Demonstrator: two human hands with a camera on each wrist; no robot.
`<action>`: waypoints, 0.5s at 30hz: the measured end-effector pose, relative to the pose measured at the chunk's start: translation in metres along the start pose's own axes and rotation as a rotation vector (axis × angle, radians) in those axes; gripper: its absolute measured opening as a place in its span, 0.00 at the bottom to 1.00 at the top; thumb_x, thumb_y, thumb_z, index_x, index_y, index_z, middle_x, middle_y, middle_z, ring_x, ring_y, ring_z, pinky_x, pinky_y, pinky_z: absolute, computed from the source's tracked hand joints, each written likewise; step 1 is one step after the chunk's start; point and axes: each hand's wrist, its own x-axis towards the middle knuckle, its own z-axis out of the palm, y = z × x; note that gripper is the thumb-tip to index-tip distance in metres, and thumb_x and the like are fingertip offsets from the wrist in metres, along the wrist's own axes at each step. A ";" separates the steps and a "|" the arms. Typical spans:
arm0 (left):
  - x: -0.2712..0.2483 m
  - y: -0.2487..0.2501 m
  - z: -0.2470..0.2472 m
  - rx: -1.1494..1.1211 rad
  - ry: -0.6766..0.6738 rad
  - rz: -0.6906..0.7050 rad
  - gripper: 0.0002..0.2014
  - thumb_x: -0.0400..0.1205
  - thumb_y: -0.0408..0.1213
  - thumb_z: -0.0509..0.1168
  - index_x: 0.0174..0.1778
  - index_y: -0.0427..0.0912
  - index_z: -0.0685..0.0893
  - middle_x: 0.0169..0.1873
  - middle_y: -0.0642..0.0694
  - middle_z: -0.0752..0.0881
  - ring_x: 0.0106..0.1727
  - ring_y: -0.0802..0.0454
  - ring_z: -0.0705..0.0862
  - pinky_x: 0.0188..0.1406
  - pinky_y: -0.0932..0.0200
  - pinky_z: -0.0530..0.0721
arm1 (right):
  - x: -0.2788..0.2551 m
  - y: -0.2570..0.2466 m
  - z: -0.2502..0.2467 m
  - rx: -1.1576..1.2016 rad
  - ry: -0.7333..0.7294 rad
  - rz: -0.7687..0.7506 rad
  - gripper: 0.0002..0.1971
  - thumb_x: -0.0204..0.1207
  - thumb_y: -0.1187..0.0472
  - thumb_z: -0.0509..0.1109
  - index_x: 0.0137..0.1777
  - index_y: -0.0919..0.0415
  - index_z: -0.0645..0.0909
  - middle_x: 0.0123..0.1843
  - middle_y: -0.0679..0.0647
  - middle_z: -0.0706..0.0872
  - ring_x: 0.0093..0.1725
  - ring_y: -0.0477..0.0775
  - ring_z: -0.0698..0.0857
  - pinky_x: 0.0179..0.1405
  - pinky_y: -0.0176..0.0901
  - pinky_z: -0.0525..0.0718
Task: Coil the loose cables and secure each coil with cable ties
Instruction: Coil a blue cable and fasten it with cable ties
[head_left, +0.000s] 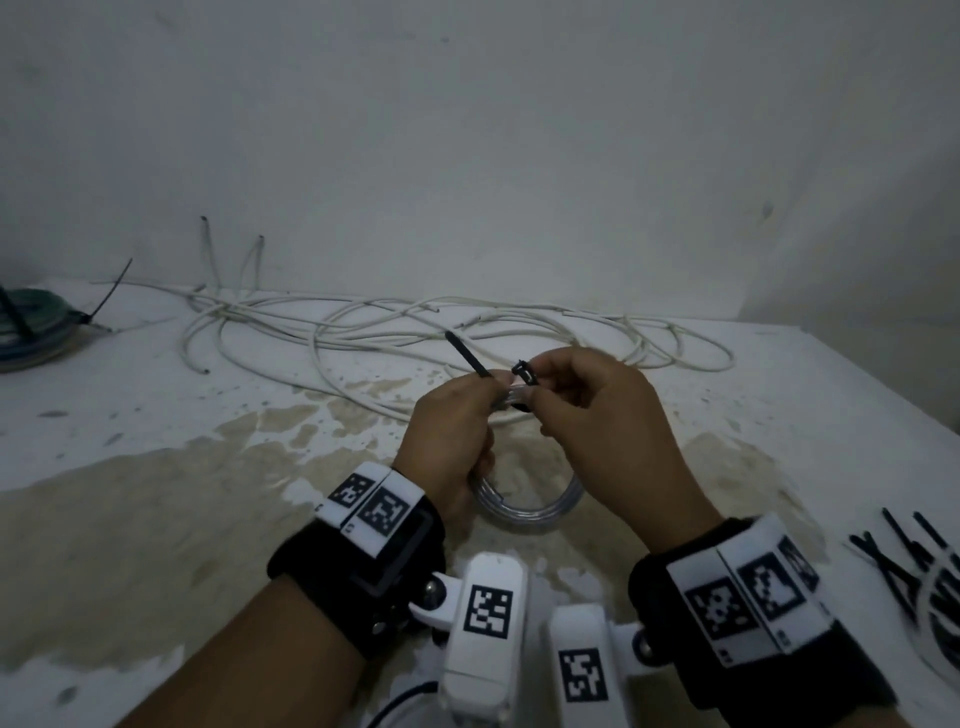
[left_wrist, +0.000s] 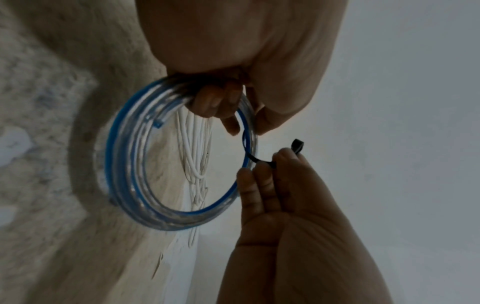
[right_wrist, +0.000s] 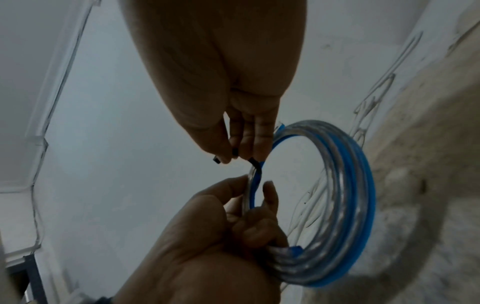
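Left hand (head_left: 452, 441) gripped the clear coil (head_left: 530, 506) w/ fingers curled thru it, held upright just above the desk (head_left: 156, 415), approx centre, near the front edge. Right hand (head_left: 597, 415) pinched the head end of a black cable tie (head_left: 522, 371), which looped round the coil's top strands; tail (head_left: 467, 353) stuck up-left past the left hand. Loose white cable (head_left: 415, 332) sprawled behind, along the wall. Tied coil (head_left: 31, 332) sat at the far-left edge; spare ties (head_left: 904, 561) lay by the right edge. Bare desk lay open to the left of the hands.
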 end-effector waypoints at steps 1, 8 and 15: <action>0.000 0.001 0.000 0.021 0.003 0.017 0.07 0.82 0.34 0.63 0.47 0.44 0.88 0.31 0.41 0.79 0.17 0.56 0.64 0.16 0.65 0.62 | -0.002 0.002 0.000 0.031 0.018 0.008 0.11 0.73 0.64 0.74 0.45 0.46 0.81 0.37 0.45 0.85 0.39 0.49 0.86 0.44 0.48 0.87; 0.001 0.000 -0.001 0.329 0.013 0.227 0.12 0.81 0.34 0.67 0.60 0.48 0.85 0.40 0.34 0.90 0.13 0.63 0.68 0.16 0.71 0.67 | -0.010 0.013 -0.004 0.108 0.066 0.025 0.11 0.75 0.66 0.71 0.51 0.47 0.81 0.39 0.51 0.87 0.37 0.51 0.86 0.39 0.36 0.85; -0.003 -0.002 0.000 0.646 0.002 0.399 0.09 0.82 0.40 0.65 0.49 0.45 0.91 0.37 0.55 0.89 0.39 0.63 0.85 0.35 0.79 0.76 | -0.008 0.022 -0.012 -0.014 0.199 -0.028 0.10 0.76 0.65 0.70 0.55 0.56 0.87 0.45 0.40 0.87 0.45 0.36 0.84 0.43 0.21 0.78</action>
